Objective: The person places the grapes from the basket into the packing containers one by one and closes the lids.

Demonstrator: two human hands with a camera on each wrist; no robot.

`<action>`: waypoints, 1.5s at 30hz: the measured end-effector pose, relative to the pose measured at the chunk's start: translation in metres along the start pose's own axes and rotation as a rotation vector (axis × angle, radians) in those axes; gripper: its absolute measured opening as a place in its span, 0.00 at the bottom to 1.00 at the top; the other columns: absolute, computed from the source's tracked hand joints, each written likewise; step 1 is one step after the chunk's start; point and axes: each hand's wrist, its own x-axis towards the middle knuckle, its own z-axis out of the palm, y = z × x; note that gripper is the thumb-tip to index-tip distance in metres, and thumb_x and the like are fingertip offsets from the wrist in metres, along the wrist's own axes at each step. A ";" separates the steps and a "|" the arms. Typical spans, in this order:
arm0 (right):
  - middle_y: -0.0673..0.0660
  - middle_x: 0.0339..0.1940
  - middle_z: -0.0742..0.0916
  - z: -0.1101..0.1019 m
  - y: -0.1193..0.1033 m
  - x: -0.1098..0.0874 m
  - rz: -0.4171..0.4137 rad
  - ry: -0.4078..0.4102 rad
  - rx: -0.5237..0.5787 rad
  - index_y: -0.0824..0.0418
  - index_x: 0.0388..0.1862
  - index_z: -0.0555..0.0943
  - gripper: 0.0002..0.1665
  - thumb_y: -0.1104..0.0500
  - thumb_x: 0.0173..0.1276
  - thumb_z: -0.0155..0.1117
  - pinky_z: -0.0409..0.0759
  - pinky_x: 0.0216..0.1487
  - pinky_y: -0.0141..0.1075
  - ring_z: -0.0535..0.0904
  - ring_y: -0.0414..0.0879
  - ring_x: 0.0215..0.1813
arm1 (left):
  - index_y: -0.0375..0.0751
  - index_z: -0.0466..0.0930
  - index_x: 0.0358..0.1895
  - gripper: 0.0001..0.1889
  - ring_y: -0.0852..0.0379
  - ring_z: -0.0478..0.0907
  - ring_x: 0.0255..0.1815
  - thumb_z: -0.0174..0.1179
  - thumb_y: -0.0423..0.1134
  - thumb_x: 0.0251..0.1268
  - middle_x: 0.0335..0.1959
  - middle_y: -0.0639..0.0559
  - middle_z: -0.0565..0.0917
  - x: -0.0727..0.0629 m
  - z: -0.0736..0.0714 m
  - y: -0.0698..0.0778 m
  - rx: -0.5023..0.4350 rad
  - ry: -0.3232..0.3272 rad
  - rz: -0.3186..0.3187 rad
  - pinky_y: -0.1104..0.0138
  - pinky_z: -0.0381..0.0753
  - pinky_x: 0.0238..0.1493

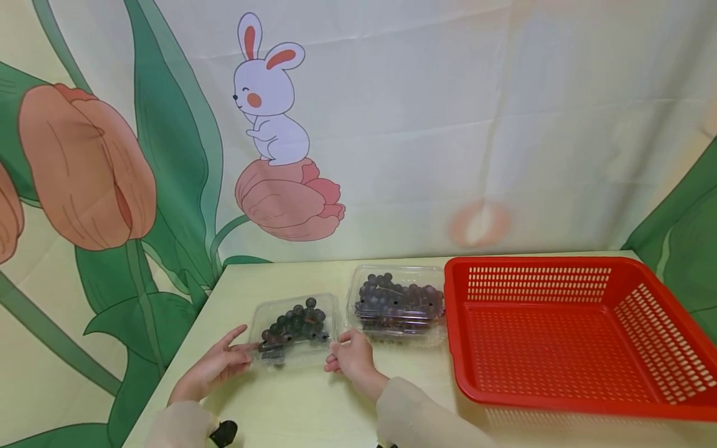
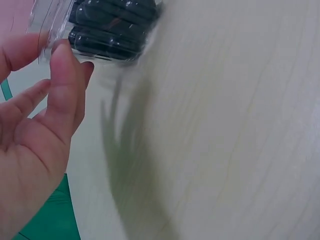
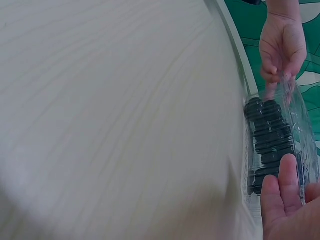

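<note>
A clear plastic box of dark berries [image 1: 294,330] sits on the pale counter [image 1: 313,410], near its left front part, and both hands are on it. The left hand [image 1: 215,367] holds the box's left end, with the thumb and fingertips pinching the clear plastic edge, as the left wrist view shows close up; the other fingers lie loosely spread. The right hand [image 1: 350,356] grips the box's right end, fingers curled against the side wall and thumb laid along the plastic in the right wrist view. The box rests flat on the counter between the two hands, lid closed over the berries. Just behind it and to the right stands a second clear box of berries [image 1: 396,303], fuller, lying close beside a large red basket [image 1: 661,323] with a slotted wall and floor. The basket takes up the right part of the counter. Behind the counter hangs a cloth backdrop [image 1: 448,124] printed with a white rabbit [image 1: 269,106] sitting on a pink tulip, with bigger tulips and green leaves at the left.
</note>
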 end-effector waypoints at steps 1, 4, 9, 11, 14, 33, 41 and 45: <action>0.62 0.18 0.83 0.000 0.000 0.000 -0.001 0.003 0.000 0.69 0.38 0.69 0.08 0.65 0.62 0.54 0.77 0.20 0.37 0.78 0.43 0.15 | 0.41 0.30 0.69 0.40 0.64 0.76 0.39 0.47 0.32 0.62 0.66 0.27 0.49 0.001 0.001 0.001 0.009 0.018 0.007 0.70 0.76 0.43; 0.62 0.18 0.84 0.000 -0.001 0.000 0.003 0.012 0.003 0.67 0.37 0.69 0.07 0.64 0.62 0.54 0.77 0.20 0.37 0.79 0.43 0.15 | 0.38 0.35 0.69 0.37 0.64 0.75 0.42 0.48 0.33 0.62 0.65 0.29 0.55 0.005 0.004 0.003 0.043 0.071 0.021 0.71 0.75 0.43; 0.63 0.19 0.84 -0.001 -0.003 -0.001 0.004 0.020 0.010 0.67 0.37 0.68 0.08 0.64 0.62 0.54 0.77 0.20 0.36 0.79 0.43 0.15 | 0.35 0.40 0.68 0.33 0.64 0.74 0.43 0.48 0.35 0.63 0.63 0.30 0.59 0.010 0.010 0.006 0.071 0.159 0.046 0.73 0.75 0.42; 0.63 0.19 0.84 -0.001 -0.003 -0.001 0.000 0.019 0.012 0.67 0.37 0.68 0.08 0.63 0.62 0.54 0.78 0.21 0.37 0.79 0.44 0.15 | 0.34 0.42 0.67 0.32 0.64 0.74 0.43 0.47 0.35 0.64 0.62 0.30 0.60 0.012 0.012 0.007 0.082 0.184 0.055 0.74 0.75 0.42; 0.62 0.19 0.84 -0.001 -0.002 -0.001 -0.001 0.013 0.018 0.67 0.37 0.68 0.08 0.63 0.63 0.54 0.78 0.22 0.38 0.79 0.44 0.15 | 0.33 0.44 0.67 0.31 0.64 0.74 0.43 0.46 0.35 0.65 0.60 0.31 0.63 0.015 0.015 0.008 0.104 0.222 0.063 0.74 0.75 0.42; 0.56 0.16 0.79 -0.003 -0.009 -0.011 0.052 0.025 0.036 0.67 0.46 0.67 0.13 0.64 0.63 0.51 0.74 0.17 0.34 0.73 0.38 0.11 | 0.32 0.57 0.62 0.22 0.42 0.65 0.57 0.38 0.33 0.64 0.59 0.33 0.64 0.025 0.028 0.035 0.385 0.496 0.130 0.52 0.66 0.55; 0.52 0.18 0.77 -0.008 -0.045 -0.023 0.050 -0.057 0.049 0.64 0.47 0.68 0.14 0.64 0.61 0.49 0.70 0.14 0.29 0.72 0.39 0.12 | 0.35 0.63 0.60 0.21 0.42 0.60 0.62 0.44 0.41 0.66 0.61 0.37 0.65 0.040 0.036 0.073 0.579 0.589 0.251 0.52 0.61 0.60; 0.51 0.18 0.77 -0.018 -0.069 -0.029 0.006 -0.084 0.022 0.63 0.44 0.70 0.12 0.63 0.61 0.50 0.70 0.16 0.29 0.72 0.39 0.13 | 0.36 0.63 0.60 0.22 0.41 0.57 0.64 0.44 0.42 0.66 0.62 0.38 0.64 0.045 0.041 0.087 0.676 0.589 0.300 0.50 0.59 0.60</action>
